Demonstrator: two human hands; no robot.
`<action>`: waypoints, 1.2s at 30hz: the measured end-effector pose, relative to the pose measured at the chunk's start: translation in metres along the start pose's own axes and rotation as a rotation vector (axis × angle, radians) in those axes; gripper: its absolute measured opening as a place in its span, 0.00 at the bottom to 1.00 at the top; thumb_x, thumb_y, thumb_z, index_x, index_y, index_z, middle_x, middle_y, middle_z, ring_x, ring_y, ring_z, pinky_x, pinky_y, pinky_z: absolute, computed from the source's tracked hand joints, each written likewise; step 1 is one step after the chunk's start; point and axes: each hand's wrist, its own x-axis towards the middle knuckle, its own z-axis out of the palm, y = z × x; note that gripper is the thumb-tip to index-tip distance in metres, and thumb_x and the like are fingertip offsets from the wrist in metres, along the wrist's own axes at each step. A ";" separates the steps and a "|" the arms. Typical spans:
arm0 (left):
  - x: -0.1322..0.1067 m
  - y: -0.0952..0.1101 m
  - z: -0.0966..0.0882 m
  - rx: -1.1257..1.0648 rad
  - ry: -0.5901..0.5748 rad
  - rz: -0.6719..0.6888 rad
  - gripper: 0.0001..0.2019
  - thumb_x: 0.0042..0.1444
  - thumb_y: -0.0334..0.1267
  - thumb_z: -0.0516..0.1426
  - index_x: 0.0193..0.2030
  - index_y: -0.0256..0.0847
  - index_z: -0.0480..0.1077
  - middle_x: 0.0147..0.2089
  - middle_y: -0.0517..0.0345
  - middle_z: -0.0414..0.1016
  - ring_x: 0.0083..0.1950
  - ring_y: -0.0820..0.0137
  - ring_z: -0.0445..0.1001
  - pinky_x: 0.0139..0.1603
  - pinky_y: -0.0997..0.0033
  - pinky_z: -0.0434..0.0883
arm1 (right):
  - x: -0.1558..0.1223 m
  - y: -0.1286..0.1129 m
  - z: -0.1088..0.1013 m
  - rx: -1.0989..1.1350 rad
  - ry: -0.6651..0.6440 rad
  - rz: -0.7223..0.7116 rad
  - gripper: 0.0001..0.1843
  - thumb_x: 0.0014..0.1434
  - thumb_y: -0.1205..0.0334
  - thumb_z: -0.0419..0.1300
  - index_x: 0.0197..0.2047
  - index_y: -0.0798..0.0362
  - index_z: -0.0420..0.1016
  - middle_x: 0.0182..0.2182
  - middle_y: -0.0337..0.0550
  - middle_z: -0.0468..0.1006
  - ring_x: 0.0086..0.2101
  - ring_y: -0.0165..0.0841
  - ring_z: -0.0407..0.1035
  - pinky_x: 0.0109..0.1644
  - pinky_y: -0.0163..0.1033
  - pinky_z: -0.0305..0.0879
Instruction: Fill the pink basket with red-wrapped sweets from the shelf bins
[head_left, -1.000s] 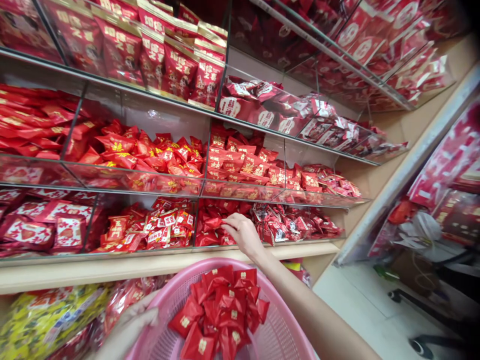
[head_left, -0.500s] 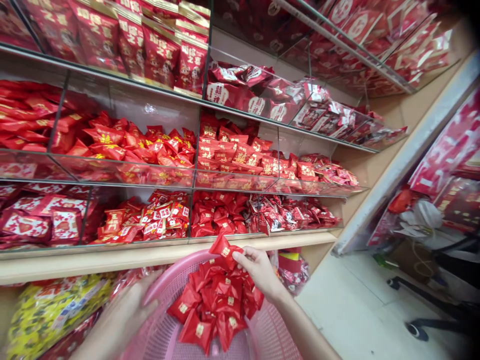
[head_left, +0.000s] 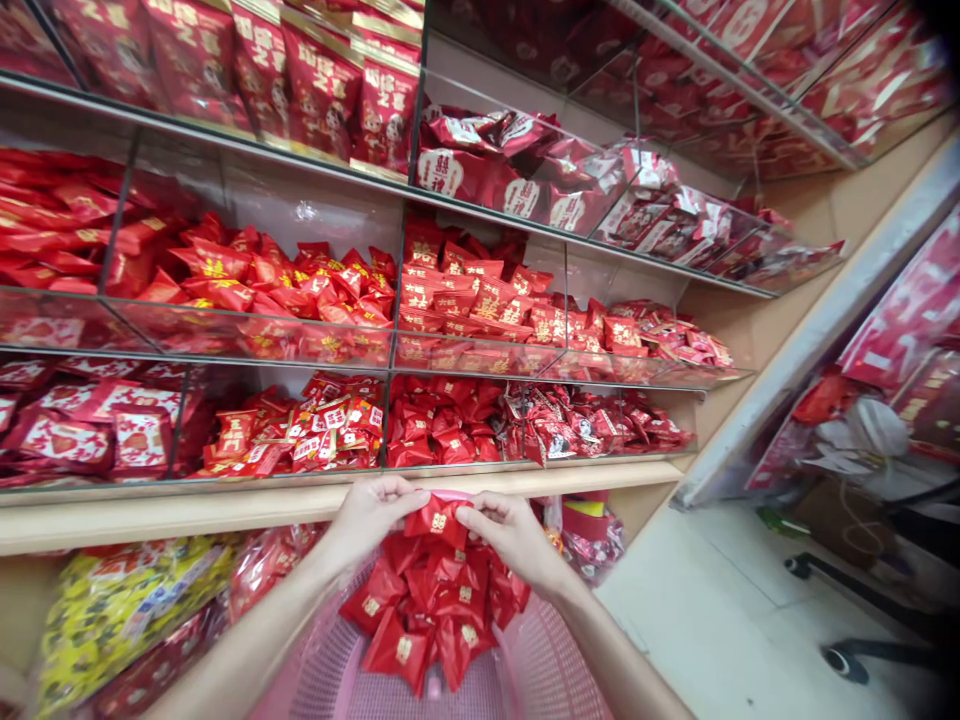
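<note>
Red packet (head_left: 435, 521), gold mark unreadable: pinched at both ends between left hand (head_left: 369, 512) and right hand (head_left: 512, 537), above heaped packets (head_left: 431, 615) in near pink basket (head_left: 551, 672). Far: glass-fronted shelf (head_left: 187, 512) of red sweets. Near left: yellow bags (head_left: 112, 610).

red packet (head_left: 435, 520): small, gold-marked, held level just above the pile
packet pile (head_left: 427, 610): red, heaped in pink basket (head_left: 544, 665)

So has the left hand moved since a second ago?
Yes. The left hand rose from low beside the basket to just under the wooden ledge, now pinching a red packet.
</note>
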 end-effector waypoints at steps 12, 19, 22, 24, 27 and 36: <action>-0.005 0.007 0.006 -0.186 0.006 -0.039 0.08 0.42 0.38 0.64 0.23 0.36 0.73 0.21 0.62 0.74 0.23 0.75 0.69 0.29 0.75 0.65 | -0.003 -0.003 -0.001 0.124 0.139 0.070 0.17 0.48 0.50 0.63 0.23 0.57 0.75 0.18 0.36 0.69 0.21 0.25 0.59 0.27 0.32 0.56; -0.002 0.011 0.008 -0.240 0.028 -0.107 0.08 0.41 0.38 0.65 0.24 0.35 0.73 0.25 0.59 0.76 0.27 0.74 0.72 0.34 0.73 0.69 | 0.004 -0.001 -0.010 0.045 0.077 0.097 0.18 0.51 0.48 0.60 0.28 0.57 0.76 0.22 0.39 0.73 0.23 0.28 0.64 0.31 0.35 0.61; 0.000 0.013 0.010 -0.248 0.034 -0.124 0.09 0.40 0.38 0.65 0.24 0.35 0.73 0.24 0.59 0.76 0.27 0.74 0.73 0.34 0.71 0.70 | 0.001 -0.012 -0.013 -0.371 0.119 -0.165 0.23 0.52 0.47 0.60 0.45 0.54 0.73 0.40 0.47 0.75 0.39 0.36 0.68 0.45 0.42 0.63; 0.001 0.014 0.012 -0.247 0.038 -0.123 0.08 0.39 0.37 0.65 0.23 0.35 0.73 0.23 0.60 0.76 0.26 0.74 0.73 0.34 0.72 0.69 | -0.002 -0.019 -0.012 -0.650 0.083 -0.327 0.33 0.49 0.48 0.63 0.56 0.50 0.64 0.51 0.48 0.69 0.50 0.40 0.61 0.54 0.47 0.56; 0.001 0.014 0.016 -0.234 0.042 -0.115 0.07 0.39 0.36 0.65 0.23 0.35 0.73 0.23 0.61 0.76 0.25 0.75 0.72 0.33 0.73 0.69 | -0.007 -0.026 -0.005 -0.897 -0.046 -0.394 0.35 0.50 0.52 0.63 0.60 0.47 0.58 0.54 0.47 0.67 0.53 0.41 0.58 0.56 0.50 0.53; -0.024 0.027 -0.028 -0.043 0.057 -0.030 0.16 0.45 0.47 0.61 0.35 0.37 0.76 0.36 0.51 0.81 0.41 0.63 0.77 0.48 0.62 0.69 | -0.002 -0.027 -0.029 -0.907 -0.010 -0.328 0.25 0.55 0.54 0.59 0.56 0.49 0.63 0.49 0.47 0.72 0.49 0.40 0.63 0.52 0.48 0.57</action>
